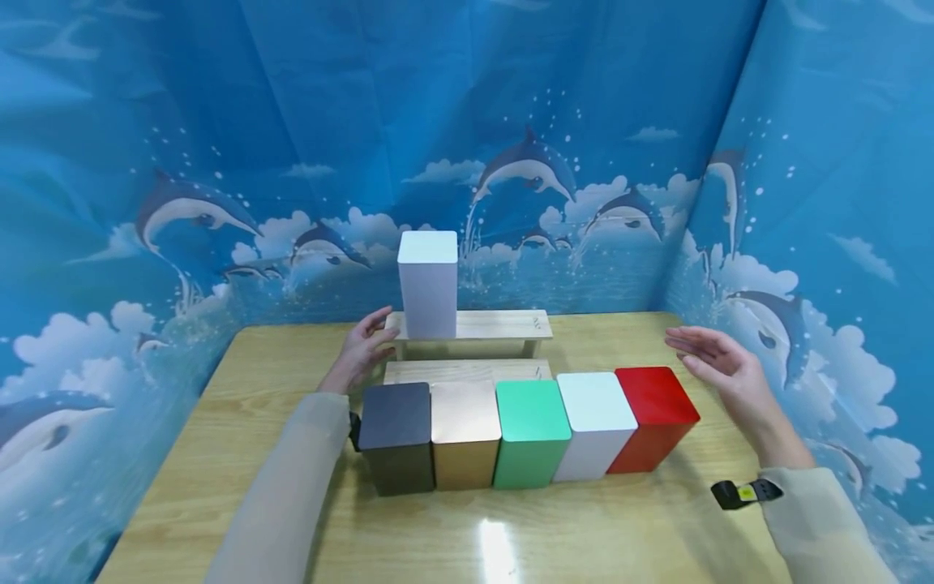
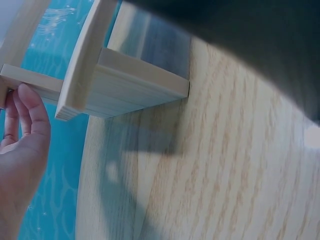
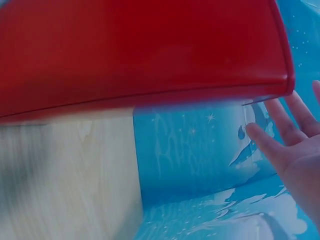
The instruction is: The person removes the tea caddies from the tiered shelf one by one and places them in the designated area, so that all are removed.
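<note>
In the head view, my left hand [image 1: 359, 350] is at the left end of a pale wooden two-step stand [image 1: 503, 324]. Its fingertips touch the end of the upper board [image 2: 37, 82] in the left wrist view, fingers only lightly bent. On that board's left part stands a tall white box [image 1: 429, 284], close to those fingertips. My right hand [image 1: 722, 369] hovers to the right of a red box [image 1: 657, 397], apart from it and holding nothing. The right wrist view shows its fingers [image 3: 295, 117] spread beyond the red box's edge.
A row before the stand runs from a black box [image 1: 396, 418] through a gold box [image 1: 464, 414], a green box [image 1: 533, 414] and another white box [image 1: 597, 405] to the red one. The wooden table [image 1: 409, 535] meets a blue dolphin-print curtain [image 1: 328, 162] behind and at the sides.
</note>
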Demonstrator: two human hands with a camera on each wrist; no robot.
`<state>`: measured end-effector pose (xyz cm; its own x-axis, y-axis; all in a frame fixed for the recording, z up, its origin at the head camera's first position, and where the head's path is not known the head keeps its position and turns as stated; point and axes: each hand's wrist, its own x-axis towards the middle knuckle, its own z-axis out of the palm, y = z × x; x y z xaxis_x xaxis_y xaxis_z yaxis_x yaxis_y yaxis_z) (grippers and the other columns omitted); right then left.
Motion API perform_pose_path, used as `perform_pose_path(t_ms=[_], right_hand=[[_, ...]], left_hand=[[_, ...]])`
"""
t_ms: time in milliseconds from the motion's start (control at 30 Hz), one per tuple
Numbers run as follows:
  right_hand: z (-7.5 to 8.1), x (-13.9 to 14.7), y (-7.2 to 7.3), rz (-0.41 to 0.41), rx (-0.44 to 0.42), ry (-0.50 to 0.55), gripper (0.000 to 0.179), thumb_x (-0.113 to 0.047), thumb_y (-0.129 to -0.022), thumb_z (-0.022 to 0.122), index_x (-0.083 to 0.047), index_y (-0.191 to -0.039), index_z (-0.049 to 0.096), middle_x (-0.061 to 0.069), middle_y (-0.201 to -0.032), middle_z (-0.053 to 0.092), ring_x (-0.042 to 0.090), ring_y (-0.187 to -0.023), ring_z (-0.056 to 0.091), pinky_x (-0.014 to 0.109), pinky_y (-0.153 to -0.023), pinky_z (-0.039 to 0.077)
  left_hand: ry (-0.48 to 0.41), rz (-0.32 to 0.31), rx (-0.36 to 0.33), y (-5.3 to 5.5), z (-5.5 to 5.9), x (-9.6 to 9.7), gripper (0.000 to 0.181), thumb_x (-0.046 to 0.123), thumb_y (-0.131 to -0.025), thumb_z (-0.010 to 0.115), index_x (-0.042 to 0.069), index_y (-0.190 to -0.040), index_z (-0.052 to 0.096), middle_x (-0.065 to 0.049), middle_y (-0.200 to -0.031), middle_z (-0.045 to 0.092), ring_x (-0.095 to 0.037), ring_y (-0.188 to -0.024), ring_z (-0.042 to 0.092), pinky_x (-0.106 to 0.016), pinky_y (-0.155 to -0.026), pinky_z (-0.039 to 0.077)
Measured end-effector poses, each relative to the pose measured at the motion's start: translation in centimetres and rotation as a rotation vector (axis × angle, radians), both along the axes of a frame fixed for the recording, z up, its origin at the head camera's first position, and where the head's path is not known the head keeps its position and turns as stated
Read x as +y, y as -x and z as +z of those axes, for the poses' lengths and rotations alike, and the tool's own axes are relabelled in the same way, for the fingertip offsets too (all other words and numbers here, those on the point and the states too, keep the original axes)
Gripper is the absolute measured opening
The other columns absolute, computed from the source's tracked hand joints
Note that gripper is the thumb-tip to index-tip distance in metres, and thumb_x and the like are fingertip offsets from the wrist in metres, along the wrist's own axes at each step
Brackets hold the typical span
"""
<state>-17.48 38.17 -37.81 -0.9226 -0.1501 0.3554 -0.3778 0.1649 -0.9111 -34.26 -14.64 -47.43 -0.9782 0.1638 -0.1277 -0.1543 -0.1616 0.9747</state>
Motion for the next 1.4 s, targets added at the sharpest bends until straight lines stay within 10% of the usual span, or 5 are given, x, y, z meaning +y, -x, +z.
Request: perform_pose_path(t_ms=[433, 1400], right_hand=[[2.9, -3.3, 1.4, 0.127, 0.041, 0.023, 0.044, 0.009, -0.091, 0.049, 0.009, -0.133, 0.039, 0.023, -0.134, 0.043, 0.021, -0.114, 0.054, 0.028, -0.087, 0.049], [6.7, -10.9, 5.5, 0.273, 0.058, -0.185, 0.039, -0.005, -0.093, 0.055, 0.002, -0.131, 0.046, 0.021, -0.133, 0.046, 0.032, -0.118, 0.049, 0.027, -0.089, 0.048]], left_hand=[[-0.024, 0.008, 0.013, 0.0, -0.1, 0.0, 0.064, 0.017, -0.088, 0.065, 0.016, -0.144, 0.035, -0.009, -0.131, 0.038, -0.018, -0.102, 0.051, -0.030, -0.077, 0.052], [0.015, -0.019, 0.040, 0.1, -0.2, -0.4, 0.063, 0.020, -0.089, 0.065, 0.015, -0.144, 0.035, -0.009, -0.135, 0.038, -0.020, -0.106, 0.051, -0.039, -0.088, 0.049]])
